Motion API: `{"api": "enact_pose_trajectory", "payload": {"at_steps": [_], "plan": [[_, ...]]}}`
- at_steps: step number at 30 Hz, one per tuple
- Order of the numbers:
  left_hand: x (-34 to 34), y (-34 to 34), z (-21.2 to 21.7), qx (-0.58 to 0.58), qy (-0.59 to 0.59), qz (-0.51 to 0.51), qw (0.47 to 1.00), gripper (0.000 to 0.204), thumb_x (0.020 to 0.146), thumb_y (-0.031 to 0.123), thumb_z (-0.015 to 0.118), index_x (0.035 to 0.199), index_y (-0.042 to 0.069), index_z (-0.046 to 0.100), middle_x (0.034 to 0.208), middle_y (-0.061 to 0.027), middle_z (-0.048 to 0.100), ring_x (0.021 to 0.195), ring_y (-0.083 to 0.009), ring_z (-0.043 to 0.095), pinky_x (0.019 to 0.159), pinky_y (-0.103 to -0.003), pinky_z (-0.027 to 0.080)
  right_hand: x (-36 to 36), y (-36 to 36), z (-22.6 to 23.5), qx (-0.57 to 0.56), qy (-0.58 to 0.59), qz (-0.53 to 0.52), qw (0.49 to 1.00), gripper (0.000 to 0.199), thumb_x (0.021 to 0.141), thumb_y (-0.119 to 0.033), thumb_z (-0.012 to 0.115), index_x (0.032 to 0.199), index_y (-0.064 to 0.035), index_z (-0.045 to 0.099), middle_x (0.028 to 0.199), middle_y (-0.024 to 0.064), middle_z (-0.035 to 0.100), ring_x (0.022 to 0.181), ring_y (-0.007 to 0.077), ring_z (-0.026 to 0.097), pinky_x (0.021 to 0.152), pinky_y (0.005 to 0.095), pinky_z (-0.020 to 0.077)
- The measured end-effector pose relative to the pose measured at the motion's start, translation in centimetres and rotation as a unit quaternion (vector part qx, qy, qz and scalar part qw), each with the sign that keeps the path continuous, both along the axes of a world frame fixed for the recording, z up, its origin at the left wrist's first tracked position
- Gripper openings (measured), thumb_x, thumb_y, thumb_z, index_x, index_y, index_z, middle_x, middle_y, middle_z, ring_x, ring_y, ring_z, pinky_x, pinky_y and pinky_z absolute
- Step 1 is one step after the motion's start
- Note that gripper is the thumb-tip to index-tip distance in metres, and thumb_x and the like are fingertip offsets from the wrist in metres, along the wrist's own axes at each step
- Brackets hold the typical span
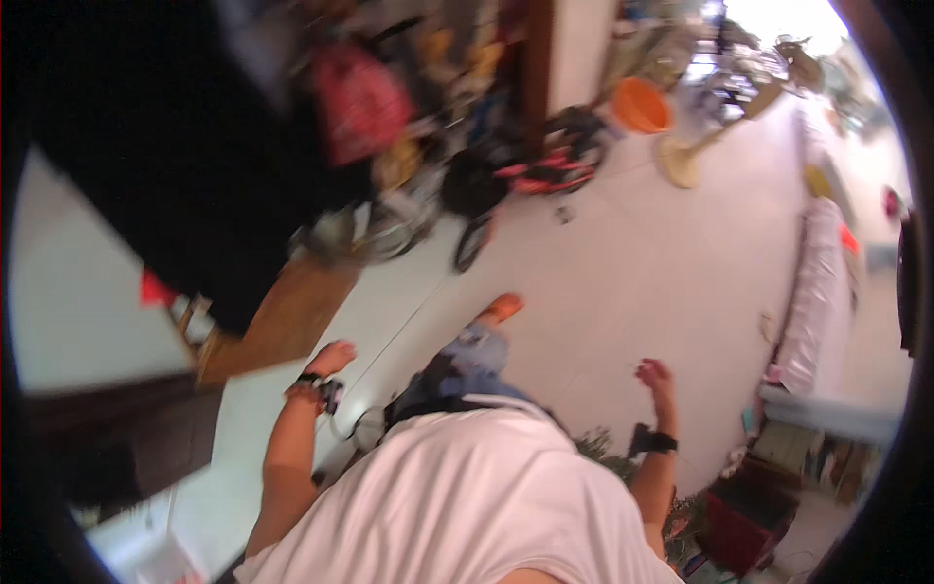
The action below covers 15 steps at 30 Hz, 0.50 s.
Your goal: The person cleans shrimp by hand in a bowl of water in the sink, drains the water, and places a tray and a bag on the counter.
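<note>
A tilted, motion-blurred view looks down over a person in a white shirt and blue jeans walking across a pale tiled floor. Two bare hands show, and both are empty. The left hand is raised at about nine o'clock from the body, fingers loosely curled together, touching nothing; a dark band sits on its wrist. The right hand is raised at about three o'clock, fingers loosely spread, with one dark strap on its wrist. One foot in an orange sandal steps forward at twelve o'clock from the hands, its long axis pointing toward one o'clock. The left hand is the nearer one to a wooden cabinet edge lying at ten o'clock, apart from the fingers. The right hand is nearer to a long pale sofa at two o'clock, well apart, its long axis running from twelve to six. Farther off at twelve o'clock stand one orange bucket, one standing fan and blurred clutter with a pink bag.
</note>
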State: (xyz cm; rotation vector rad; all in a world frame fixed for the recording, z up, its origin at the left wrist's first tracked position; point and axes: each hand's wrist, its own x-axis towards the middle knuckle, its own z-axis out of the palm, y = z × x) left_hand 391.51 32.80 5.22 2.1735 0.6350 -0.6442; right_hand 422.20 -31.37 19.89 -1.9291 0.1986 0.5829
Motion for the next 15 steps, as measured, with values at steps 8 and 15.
{"api": "enact_pose_trajectory", "payload": {"at_steps": [8, 15], "plan": [[38.2, -12.0, -2.6, 0.017, -0.004, -0.188, 0.982, 0.033, 0.078, 0.031, 0.058, 0.100, 0.006, 0.063, 0.099, -0.0166, 0.063, 0.094, -0.0314, 0.059, 0.084, -0.039, 0.046, -5.2, -16.3, -12.9, -0.304, 0.107, -0.048, 0.945, 0.025, 0.074, -0.031, 0.058, 0.072, -0.0077, 0.066, 0.066, 0.0098, 0.063, 0.064, 0.0238, 0.060, 0.061, 0.0369, 0.0475], [67.2, -36.6, 6.3, -0.115, -0.163, -0.432, 0.879, 0.037, 0.081, 0.027, 0.056, 0.111, 0.003, 0.056, 0.100, -0.0181, 0.063, 0.095, -0.0327, 0.060, 0.082, -0.039, 0.047, -14.3, -15.1, -13.2, -0.301, 0.282, 0.037, 0.910, 0.021, 0.074, -0.030, 0.063, 0.081, -0.0102, 0.067, 0.082, 0.0095, 0.066, 0.073, 0.0268, 0.064, 0.063, 0.0414, 0.0515]]}}
